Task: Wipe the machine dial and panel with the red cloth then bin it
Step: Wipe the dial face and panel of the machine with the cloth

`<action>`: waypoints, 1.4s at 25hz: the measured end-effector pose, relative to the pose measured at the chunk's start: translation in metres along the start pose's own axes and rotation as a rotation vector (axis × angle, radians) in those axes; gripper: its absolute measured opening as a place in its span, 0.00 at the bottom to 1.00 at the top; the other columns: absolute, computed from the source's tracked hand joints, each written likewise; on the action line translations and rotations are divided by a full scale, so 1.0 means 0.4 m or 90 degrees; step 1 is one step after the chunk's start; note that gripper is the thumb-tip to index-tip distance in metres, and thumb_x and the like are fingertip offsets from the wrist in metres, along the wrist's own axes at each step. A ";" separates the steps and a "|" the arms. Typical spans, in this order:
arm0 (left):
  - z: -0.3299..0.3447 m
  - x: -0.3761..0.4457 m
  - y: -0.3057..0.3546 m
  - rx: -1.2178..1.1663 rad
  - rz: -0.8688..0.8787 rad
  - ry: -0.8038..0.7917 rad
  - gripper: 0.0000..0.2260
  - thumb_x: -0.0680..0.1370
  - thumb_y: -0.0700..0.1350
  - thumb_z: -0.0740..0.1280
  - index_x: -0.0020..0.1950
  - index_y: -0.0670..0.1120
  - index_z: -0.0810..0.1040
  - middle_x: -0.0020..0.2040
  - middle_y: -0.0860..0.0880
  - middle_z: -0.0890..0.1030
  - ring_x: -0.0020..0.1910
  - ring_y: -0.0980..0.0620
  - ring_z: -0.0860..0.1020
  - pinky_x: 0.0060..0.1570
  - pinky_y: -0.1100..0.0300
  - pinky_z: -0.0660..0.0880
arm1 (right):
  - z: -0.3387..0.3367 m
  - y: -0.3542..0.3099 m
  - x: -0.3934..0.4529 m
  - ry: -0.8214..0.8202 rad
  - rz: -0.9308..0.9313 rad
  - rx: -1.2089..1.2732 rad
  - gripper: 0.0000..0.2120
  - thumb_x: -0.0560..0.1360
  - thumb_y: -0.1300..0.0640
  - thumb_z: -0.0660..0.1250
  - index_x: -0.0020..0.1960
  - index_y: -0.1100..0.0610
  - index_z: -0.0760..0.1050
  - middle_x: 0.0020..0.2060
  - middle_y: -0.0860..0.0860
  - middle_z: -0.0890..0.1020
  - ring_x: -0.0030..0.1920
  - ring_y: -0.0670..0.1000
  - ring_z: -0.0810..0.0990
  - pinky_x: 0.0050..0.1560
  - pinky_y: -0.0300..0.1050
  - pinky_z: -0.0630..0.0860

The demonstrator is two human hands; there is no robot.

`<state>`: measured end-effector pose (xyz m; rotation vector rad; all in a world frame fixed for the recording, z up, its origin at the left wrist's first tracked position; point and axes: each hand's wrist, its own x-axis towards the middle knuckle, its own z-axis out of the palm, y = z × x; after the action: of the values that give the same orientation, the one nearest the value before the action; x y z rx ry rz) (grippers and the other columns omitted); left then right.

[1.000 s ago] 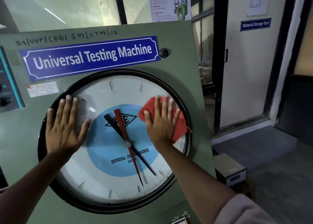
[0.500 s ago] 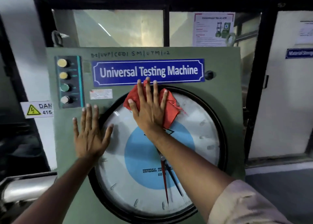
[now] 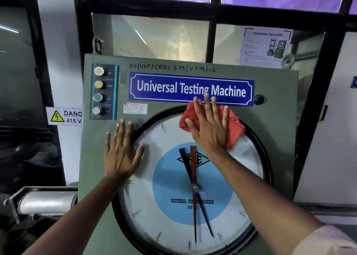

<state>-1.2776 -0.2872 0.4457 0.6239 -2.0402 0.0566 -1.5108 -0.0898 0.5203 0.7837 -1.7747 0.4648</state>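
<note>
Your right hand (image 3: 209, 128), fingers spread flat, presses red cloth (image 3: 234, 128) at dial (image 3: 247, 179) top rim, shifted right since 0.5 s ago. Left hand (image 3: 120, 154) open, braced flat, unmoved. Dial top nearly covered; panel (image 3: 276, 119) next; no bin visible.

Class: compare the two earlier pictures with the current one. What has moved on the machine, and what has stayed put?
The right hand has carried the red cloth from the dial's right side up to its top rim, then rightward along the rim, fingertips now over the blue nameplate. The left hand stays flat at the dial's upper left edge. The cloth was never let go.
</note>
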 end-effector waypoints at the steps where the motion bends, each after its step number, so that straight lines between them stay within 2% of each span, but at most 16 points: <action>1: 0.002 0.000 0.000 -0.003 -0.006 0.001 0.38 0.82 0.64 0.54 0.88 0.47 0.51 0.88 0.46 0.48 0.87 0.47 0.50 0.85 0.42 0.45 | 0.004 -0.019 0.002 0.002 0.011 0.001 0.35 0.85 0.30 0.46 0.88 0.43 0.46 0.88 0.50 0.48 0.87 0.55 0.46 0.84 0.68 0.41; 3: 0.009 0.000 0.001 -0.011 -0.009 0.005 0.38 0.82 0.64 0.55 0.88 0.47 0.51 0.88 0.46 0.49 0.87 0.46 0.51 0.85 0.42 0.45 | 0.007 -0.068 0.019 -0.002 0.003 0.012 0.35 0.85 0.30 0.46 0.88 0.43 0.47 0.88 0.49 0.49 0.87 0.56 0.46 0.83 0.69 0.40; 5: 0.015 0.000 -0.004 -0.019 -0.007 0.017 0.39 0.81 0.64 0.55 0.88 0.46 0.52 0.88 0.46 0.50 0.87 0.47 0.52 0.85 0.42 0.45 | 0.006 -0.130 0.035 -0.009 -0.061 0.026 0.35 0.85 0.30 0.48 0.87 0.43 0.51 0.88 0.49 0.51 0.87 0.55 0.47 0.83 0.70 0.38; 10: 0.024 0.000 -0.005 -0.039 -0.018 0.023 0.40 0.81 0.65 0.55 0.88 0.45 0.51 0.88 0.46 0.49 0.87 0.49 0.50 0.85 0.44 0.42 | -0.004 -0.285 0.026 -0.033 -0.215 0.083 0.32 0.84 0.31 0.53 0.82 0.45 0.67 0.87 0.47 0.57 0.87 0.53 0.51 0.83 0.71 0.40; 13: 0.024 -0.004 -0.006 -0.026 -0.026 0.015 0.40 0.82 0.65 0.53 0.88 0.45 0.48 0.88 0.47 0.46 0.87 0.50 0.46 0.85 0.45 0.39 | -0.019 -0.281 0.035 -0.056 -0.288 0.069 0.33 0.84 0.31 0.54 0.84 0.45 0.65 0.86 0.48 0.58 0.87 0.51 0.52 0.84 0.69 0.41; 16: 0.027 0.004 -0.007 0.009 0.020 0.023 0.38 0.83 0.64 0.52 0.88 0.45 0.49 0.88 0.47 0.48 0.87 0.50 0.47 0.85 0.45 0.42 | -0.035 -0.230 0.065 -0.085 -0.316 0.040 0.34 0.84 0.30 0.52 0.85 0.46 0.62 0.86 0.48 0.58 0.87 0.50 0.53 0.85 0.65 0.43; 22: 0.021 0.069 0.077 0.046 0.125 0.016 0.39 0.83 0.63 0.54 0.88 0.46 0.47 0.88 0.48 0.50 0.87 0.50 0.48 0.85 0.49 0.40 | -0.063 -0.029 0.071 -0.098 -0.130 0.052 0.34 0.84 0.30 0.49 0.85 0.44 0.60 0.85 0.48 0.61 0.85 0.51 0.59 0.85 0.61 0.52; 26: 0.017 0.085 0.152 0.013 0.099 0.022 0.39 0.83 0.63 0.53 0.88 0.44 0.48 0.88 0.46 0.49 0.87 0.47 0.46 0.85 0.47 0.41 | -0.078 0.116 -0.008 -0.074 0.025 0.042 0.34 0.85 0.30 0.48 0.87 0.43 0.55 0.86 0.47 0.58 0.85 0.51 0.60 0.84 0.60 0.56; 30: 0.014 0.081 0.199 -0.008 0.071 0.027 0.39 0.82 0.63 0.52 0.87 0.42 0.49 0.88 0.44 0.49 0.87 0.45 0.46 0.85 0.43 0.45 | -0.071 0.220 -0.155 -0.040 0.200 0.034 0.34 0.86 0.33 0.45 0.88 0.46 0.52 0.87 0.49 0.56 0.86 0.52 0.58 0.84 0.61 0.55; 35: 0.018 0.076 0.200 -0.002 0.067 0.025 0.39 0.83 0.62 0.52 0.88 0.43 0.46 0.88 0.44 0.48 0.87 0.45 0.45 0.85 0.43 0.45 | -0.054 0.254 -0.328 -0.029 0.399 0.031 0.34 0.86 0.35 0.45 0.88 0.50 0.52 0.87 0.53 0.57 0.86 0.55 0.57 0.83 0.64 0.56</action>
<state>-1.3317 -0.2325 0.4835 0.5089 -2.0331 0.1273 -1.5426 0.0328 0.4110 0.2512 -2.0442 0.9069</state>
